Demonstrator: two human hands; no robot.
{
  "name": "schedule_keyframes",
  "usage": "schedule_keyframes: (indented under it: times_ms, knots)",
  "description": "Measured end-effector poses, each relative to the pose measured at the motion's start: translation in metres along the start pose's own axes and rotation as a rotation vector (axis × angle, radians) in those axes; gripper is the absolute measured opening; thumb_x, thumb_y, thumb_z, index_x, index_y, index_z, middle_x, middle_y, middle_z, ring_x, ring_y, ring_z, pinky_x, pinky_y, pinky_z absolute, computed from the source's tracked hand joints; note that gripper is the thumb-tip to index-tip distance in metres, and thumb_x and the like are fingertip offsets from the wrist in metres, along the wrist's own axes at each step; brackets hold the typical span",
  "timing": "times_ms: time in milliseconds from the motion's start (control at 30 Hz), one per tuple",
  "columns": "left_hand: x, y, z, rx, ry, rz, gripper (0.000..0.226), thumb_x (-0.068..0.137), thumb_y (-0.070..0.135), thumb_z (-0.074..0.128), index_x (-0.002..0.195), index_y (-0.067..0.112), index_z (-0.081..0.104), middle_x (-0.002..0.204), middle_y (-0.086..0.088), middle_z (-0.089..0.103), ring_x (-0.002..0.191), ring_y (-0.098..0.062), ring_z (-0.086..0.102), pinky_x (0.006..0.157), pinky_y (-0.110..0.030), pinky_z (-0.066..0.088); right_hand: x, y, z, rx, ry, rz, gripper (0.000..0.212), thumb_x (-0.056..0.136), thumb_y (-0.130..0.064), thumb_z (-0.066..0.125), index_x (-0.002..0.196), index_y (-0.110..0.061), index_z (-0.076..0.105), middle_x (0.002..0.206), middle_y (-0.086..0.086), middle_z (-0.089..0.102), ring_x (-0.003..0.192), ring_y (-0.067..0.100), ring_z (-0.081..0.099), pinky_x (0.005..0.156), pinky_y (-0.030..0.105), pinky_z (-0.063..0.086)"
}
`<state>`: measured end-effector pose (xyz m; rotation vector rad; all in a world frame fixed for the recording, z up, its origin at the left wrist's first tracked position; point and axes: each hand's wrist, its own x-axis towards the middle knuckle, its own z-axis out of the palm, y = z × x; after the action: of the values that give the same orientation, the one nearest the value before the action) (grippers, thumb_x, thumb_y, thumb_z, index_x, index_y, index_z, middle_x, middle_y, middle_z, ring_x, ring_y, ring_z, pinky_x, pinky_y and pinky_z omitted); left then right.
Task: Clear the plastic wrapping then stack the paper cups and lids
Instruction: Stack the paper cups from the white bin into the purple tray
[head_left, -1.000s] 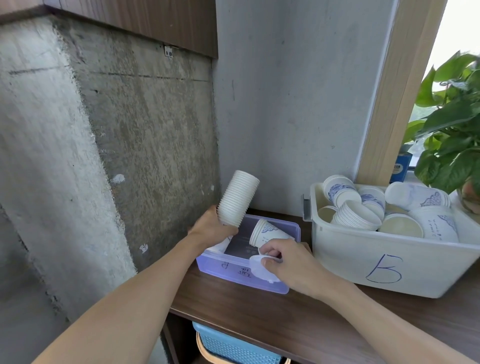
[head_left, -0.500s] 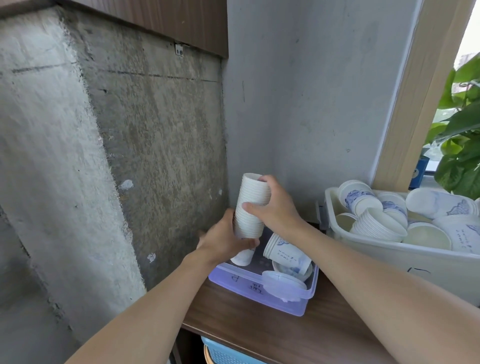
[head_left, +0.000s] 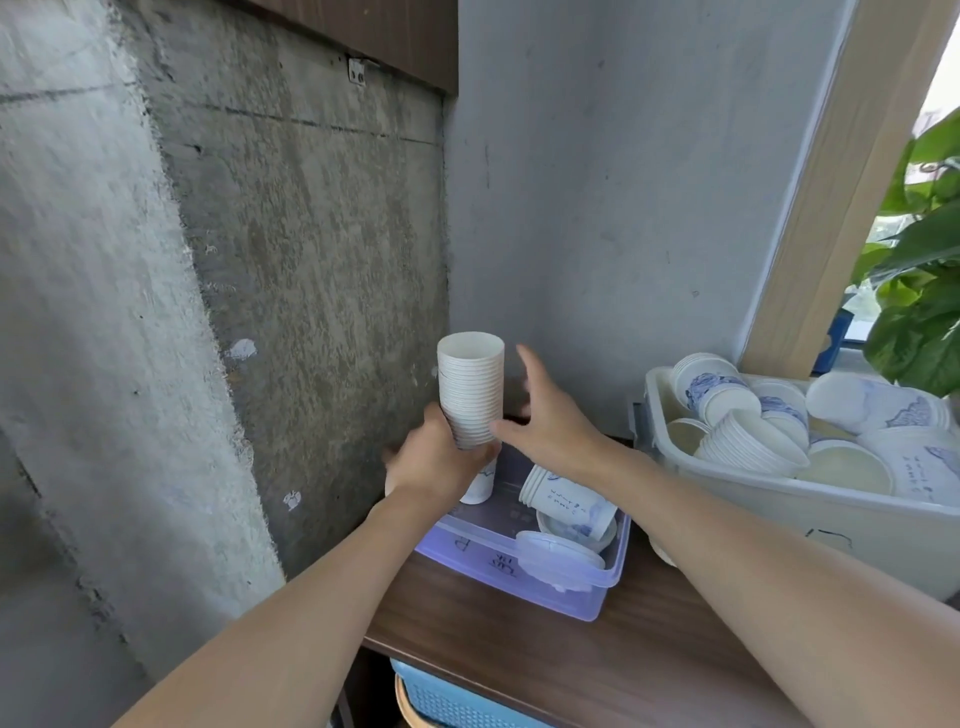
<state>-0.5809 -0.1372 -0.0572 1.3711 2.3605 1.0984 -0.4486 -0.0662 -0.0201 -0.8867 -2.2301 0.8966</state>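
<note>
1. Your left hand (head_left: 441, 465) grips the stack of paper cups (head_left: 470, 387) low down, with its fingers wrapped round the bottom rims. The stack is upright with its mouth up.
2. The stack is at 9 o'clock from frame centre, over the far-left corner of the lilac tub (head_left: 511, 577). Its bottom cup sticks out below your hand. I can't tell whether it rests on the tub floor.
3. Your right hand (head_left: 553, 428) is at 3 o'clock of the stack. It is open, holding nothing, and its fingers (head_left: 531, 371) are straight and spread, pointing up. The thumb tip is right at the stack's lower edge, and I can't tell whether it touches.
4. Inside the tub, a short run of nested cups (head_left: 569, 501) with blue print lies on its side at 4 o'clock of the stack. A clear plastic lid (head_left: 558, 551) leans on the near rim just below it.
5. The tub sits on the dark wood worktop (head_left: 597, 670), hard against the concrete wall (head_left: 291, 291) at the left edge.
6. The white bin (head_left: 852, 530) is at 3 o'clock of the tub, close beside it. It is loaded with loose printed cups and short stacks, some upright and some tipped over.
7. The plant (head_left: 922, 291) is at 2 o'clock of frame, behind the bin.
8. The blue basket (head_left: 457, 696) is under the worktop at 6 o'clock, partly hidden.
</note>
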Motion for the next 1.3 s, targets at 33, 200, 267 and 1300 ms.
schedule_keyframes:
  times_ms: [33,200,267,1300]
  knots:
    - [-0.001,0.001,0.0,0.012,0.004,-0.001,0.064,0.079,0.053,0.071,0.122,0.013,0.044,0.117,-0.007,0.065,0.11,-0.03,0.06,0.098,-0.05,0.045,-0.007,0.005,-0.004,-0.086,-0.03,0.044,0.079,0.087,-0.021,0.067,0.15,-0.024,0.02,0.149,0.008,0.04,0.131,0.024,0.045,0.106,0.034,0.038]
    - [-0.005,0.005,-0.004,0.09,0.002,0.0,0.063,0.082,0.051,0.07,0.12,0.011,0.04,0.12,-0.01,0.063,0.112,-0.032,0.058,0.096,-0.048,0.045,-0.036,0.033,-0.009,-0.449,-0.171,0.136,0.049,0.077,-0.032,0.073,0.123,-0.027,0.054,0.124,0.006,0.047,0.116,0.025,0.047,0.1,0.043,0.041]
    - [-0.007,0.006,-0.006,0.129,0.013,-0.002,0.061,0.082,0.052,0.069,0.117,0.011,0.04,0.118,-0.009,0.063,0.112,-0.032,0.058,0.096,-0.048,0.043,-0.041,0.036,-0.009,-0.458,-0.15,0.158,0.04,0.076,-0.028,0.073,0.112,-0.027,0.053,0.116,0.004,0.046,0.108,0.025,0.047,0.095,0.044,0.044]
    - [-0.065,-0.001,-0.016,-0.435,-0.028,0.351,0.074,0.082,0.021,0.077,0.136,0.04,0.03,0.116,0.017,0.057,0.102,-0.008,0.061,0.083,-0.031,0.056,-0.067,0.017,-0.021,-0.367,-0.369,0.054,0.026,0.093,-0.034,0.059,0.073,-0.017,0.062,0.07,0.001,0.058,0.066,0.013,0.05,0.065,0.035,0.042]
